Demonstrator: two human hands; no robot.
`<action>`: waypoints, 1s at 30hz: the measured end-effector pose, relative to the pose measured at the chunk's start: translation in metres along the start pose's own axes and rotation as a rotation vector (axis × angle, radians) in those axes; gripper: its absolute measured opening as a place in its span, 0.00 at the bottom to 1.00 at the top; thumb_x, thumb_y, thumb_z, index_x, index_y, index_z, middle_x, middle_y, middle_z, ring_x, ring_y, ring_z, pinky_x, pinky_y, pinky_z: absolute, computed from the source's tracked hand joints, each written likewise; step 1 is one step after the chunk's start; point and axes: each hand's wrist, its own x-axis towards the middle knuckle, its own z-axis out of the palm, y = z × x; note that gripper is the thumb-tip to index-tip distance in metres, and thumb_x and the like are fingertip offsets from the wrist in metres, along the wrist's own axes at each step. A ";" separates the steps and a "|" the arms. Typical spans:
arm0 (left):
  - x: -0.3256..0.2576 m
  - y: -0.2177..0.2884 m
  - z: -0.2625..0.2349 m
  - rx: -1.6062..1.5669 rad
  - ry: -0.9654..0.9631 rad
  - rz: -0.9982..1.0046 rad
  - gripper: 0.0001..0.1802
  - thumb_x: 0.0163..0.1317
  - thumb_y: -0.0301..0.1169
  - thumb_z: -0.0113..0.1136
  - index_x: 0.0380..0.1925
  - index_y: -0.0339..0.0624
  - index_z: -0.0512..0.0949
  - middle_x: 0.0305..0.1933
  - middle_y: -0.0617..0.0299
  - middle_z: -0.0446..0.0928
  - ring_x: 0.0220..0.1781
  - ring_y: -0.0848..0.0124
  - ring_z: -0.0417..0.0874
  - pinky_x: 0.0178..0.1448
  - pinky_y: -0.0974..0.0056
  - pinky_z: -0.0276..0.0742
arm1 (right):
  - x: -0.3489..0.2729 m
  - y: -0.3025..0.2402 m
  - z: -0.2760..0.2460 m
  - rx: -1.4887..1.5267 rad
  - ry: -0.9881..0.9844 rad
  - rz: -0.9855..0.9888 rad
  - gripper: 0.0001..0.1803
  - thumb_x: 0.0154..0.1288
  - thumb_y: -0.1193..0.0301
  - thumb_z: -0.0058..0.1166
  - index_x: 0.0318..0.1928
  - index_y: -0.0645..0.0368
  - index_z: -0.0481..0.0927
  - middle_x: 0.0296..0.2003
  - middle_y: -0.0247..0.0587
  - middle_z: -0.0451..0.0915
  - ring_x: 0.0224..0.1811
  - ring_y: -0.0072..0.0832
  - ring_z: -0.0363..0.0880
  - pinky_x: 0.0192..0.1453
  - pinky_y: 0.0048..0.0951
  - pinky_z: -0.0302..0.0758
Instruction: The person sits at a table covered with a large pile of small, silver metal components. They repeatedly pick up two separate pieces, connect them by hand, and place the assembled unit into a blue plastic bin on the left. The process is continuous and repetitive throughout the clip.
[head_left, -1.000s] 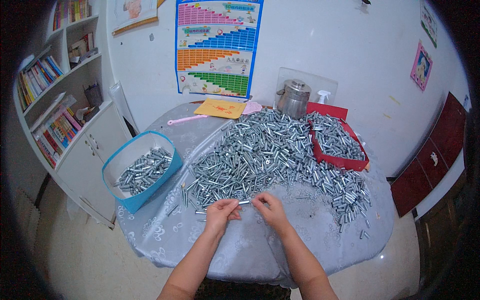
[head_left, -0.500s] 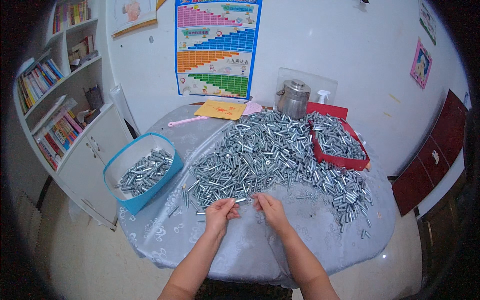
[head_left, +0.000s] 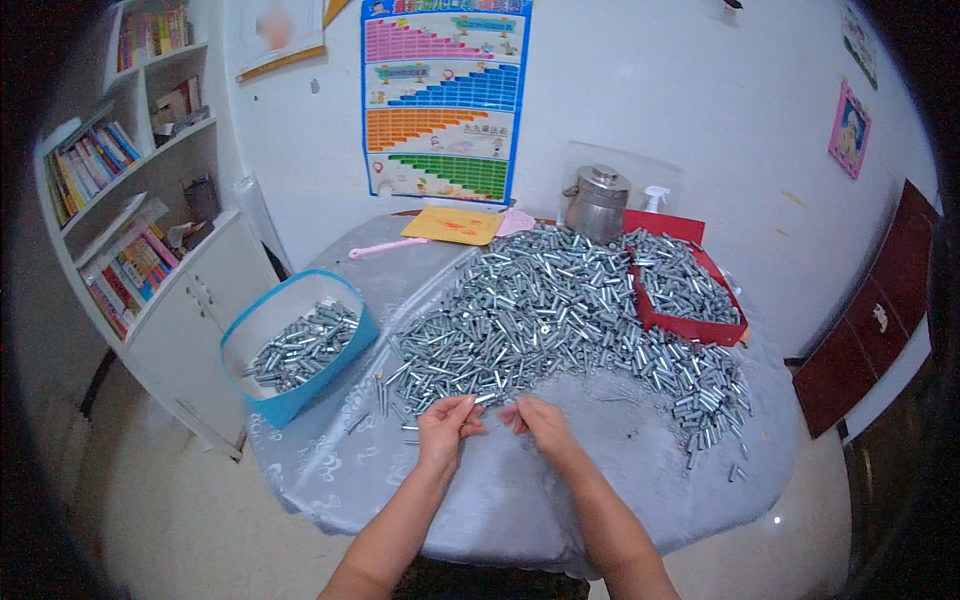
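Observation:
My left hand [head_left: 447, 428] is closed in a pinch on a short silvery metal tube [head_left: 484, 398], which sticks out past the fingertips toward the right. Just across a small gap, my right hand [head_left: 540, 424] has its thumb and fingers drawn together near the tube's free end. Whatever it may hold is too small to make out. Both hands are at the near edge of a wide heap of similar metal tubes [head_left: 530, 310] spread over the table.
A blue-rimmed white bin [head_left: 290, 402] part-filled with tubes stands left. At the right back is a red box [head_left: 697, 328] heaped with more. Behind the pile are a steel pot [head_left: 598, 208], a yellow envelope [head_left: 456, 225] and a pink-handled thing [head_left: 388, 248]. A grey cloth [head_left: 480, 505] covers the table.
The whole view has shifted slightly. My right hand's fingertips have come a little closer to the left hand, and my left hand still pinches the metal tube.

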 end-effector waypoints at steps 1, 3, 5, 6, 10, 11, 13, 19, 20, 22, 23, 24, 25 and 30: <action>0.001 0.001 -0.001 0.001 0.020 0.020 0.07 0.55 0.27 0.57 0.29 0.33 0.75 0.28 0.55 0.77 0.21 0.75 0.76 0.25 0.72 0.77 | 0.001 0.004 0.000 -0.002 0.015 0.069 0.20 0.65 0.60 0.38 0.35 0.63 0.79 0.27 0.35 0.77 0.27 0.20 0.71 0.32 0.23 0.69; 0.002 0.003 -0.001 -0.024 0.051 0.100 0.06 0.55 0.27 0.57 0.29 0.35 0.75 0.28 0.55 0.77 0.21 0.75 0.76 0.26 0.71 0.77 | 0.003 0.015 -0.002 -0.008 0.038 0.200 0.21 0.65 0.58 0.39 0.34 0.62 0.79 0.26 0.35 0.77 0.26 0.20 0.71 0.31 0.23 0.69; 0.006 0.013 -0.007 0.006 0.095 0.195 0.06 0.55 0.26 0.57 0.30 0.33 0.75 0.27 0.56 0.77 0.21 0.74 0.76 0.26 0.70 0.77 | 0.002 0.018 -0.011 0.010 0.106 0.075 0.23 0.64 0.56 0.39 0.33 0.62 0.80 0.24 0.34 0.77 0.25 0.20 0.71 0.30 0.23 0.69; 0.008 0.018 -0.009 0.019 0.117 0.240 0.06 0.55 0.26 0.56 0.30 0.33 0.75 0.27 0.56 0.77 0.21 0.74 0.76 0.26 0.70 0.78 | 0.004 0.018 -0.015 0.018 0.142 0.015 0.23 0.64 0.56 0.39 0.32 0.62 0.80 0.24 0.34 0.76 0.24 0.19 0.71 0.30 0.22 0.68; 0.027 0.072 -0.043 0.327 0.249 0.533 0.07 0.54 0.27 0.57 0.31 0.34 0.76 0.25 0.58 0.77 0.25 0.74 0.77 0.29 0.72 0.73 | 0.006 0.016 -0.022 0.079 0.326 0.032 0.23 0.66 0.59 0.37 0.29 0.65 0.79 0.22 0.35 0.75 0.23 0.17 0.68 0.29 0.18 0.65; 0.032 0.090 -0.053 0.411 0.300 0.626 0.07 0.53 0.27 0.58 0.30 0.34 0.77 0.25 0.58 0.77 0.25 0.74 0.77 0.30 0.70 0.73 | 0.007 0.015 -0.023 0.076 0.335 0.018 0.22 0.66 0.59 0.38 0.29 0.65 0.79 0.22 0.35 0.75 0.22 0.17 0.68 0.29 0.17 0.65; 0.030 0.130 -0.068 0.938 0.486 0.845 0.08 0.51 0.28 0.59 0.30 0.34 0.78 0.29 0.56 0.78 0.30 0.70 0.78 0.35 0.67 0.74 | 0.009 0.014 -0.022 0.077 0.342 0.004 0.22 0.65 0.60 0.39 0.29 0.65 0.79 0.22 0.35 0.75 0.22 0.16 0.68 0.28 0.17 0.65; 0.071 0.151 -0.113 1.048 0.417 0.647 0.09 0.50 0.25 0.57 0.32 0.35 0.78 0.34 0.54 0.79 0.36 0.67 0.79 0.41 0.65 0.72 | 0.007 0.009 -0.023 0.048 0.364 -0.005 0.20 0.65 0.60 0.41 0.29 0.64 0.79 0.22 0.33 0.75 0.22 0.15 0.67 0.27 0.16 0.65; 0.071 0.146 -0.113 1.082 0.379 0.713 0.09 0.49 0.24 0.57 0.33 0.35 0.78 0.34 0.54 0.78 0.37 0.65 0.79 0.42 0.65 0.72 | 0.007 0.010 -0.024 0.047 0.357 -0.008 0.20 0.65 0.61 0.41 0.30 0.64 0.79 0.22 0.33 0.75 0.22 0.15 0.67 0.27 0.16 0.65; 0.070 0.133 -0.108 1.146 0.304 0.842 0.10 0.48 0.23 0.57 0.33 0.35 0.77 0.35 0.53 0.78 0.39 0.62 0.78 0.44 0.64 0.71 | 0.006 0.009 -0.025 0.048 0.356 -0.013 0.19 0.64 0.61 0.42 0.30 0.64 0.79 0.22 0.33 0.75 0.22 0.15 0.68 0.27 0.16 0.65; 0.052 0.132 -0.085 1.160 0.264 0.850 0.09 0.47 0.24 0.58 0.31 0.36 0.78 0.33 0.54 0.78 0.40 0.60 0.76 0.46 0.63 0.69 | 0.005 0.007 -0.025 0.049 0.368 -0.012 0.19 0.64 0.61 0.42 0.30 0.64 0.79 0.22 0.33 0.75 0.23 0.15 0.68 0.27 0.16 0.65; 0.046 0.126 -0.076 1.188 0.164 0.841 0.08 0.47 0.24 0.58 0.30 0.37 0.78 0.32 0.55 0.77 0.39 0.60 0.76 0.45 0.63 0.70 | 0.005 0.006 -0.026 0.051 0.377 -0.012 0.19 0.64 0.62 0.42 0.30 0.64 0.79 0.22 0.32 0.75 0.23 0.15 0.68 0.27 0.16 0.65; 0.040 0.119 -0.071 1.211 0.063 0.832 0.07 0.46 0.25 0.58 0.28 0.38 0.78 0.30 0.55 0.77 0.38 0.60 0.75 0.44 0.63 0.70 | 0.004 0.006 -0.027 0.051 0.383 -0.006 0.18 0.64 0.62 0.42 0.30 0.64 0.79 0.22 0.32 0.75 0.23 0.15 0.68 0.27 0.16 0.65; 0.006 0.093 -0.061 1.349 -0.443 0.592 0.04 0.45 0.28 0.60 0.23 0.40 0.79 0.27 0.58 0.76 0.36 0.60 0.74 0.43 0.62 0.69 | 0.004 0.008 -0.030 0.123 0.407 0.017 0.18 0.64 0.62 0.42 0.31 0.64 0.79 0.23 0.32 0.75 0.23 0.15 0.67 0.27 0.16 0.64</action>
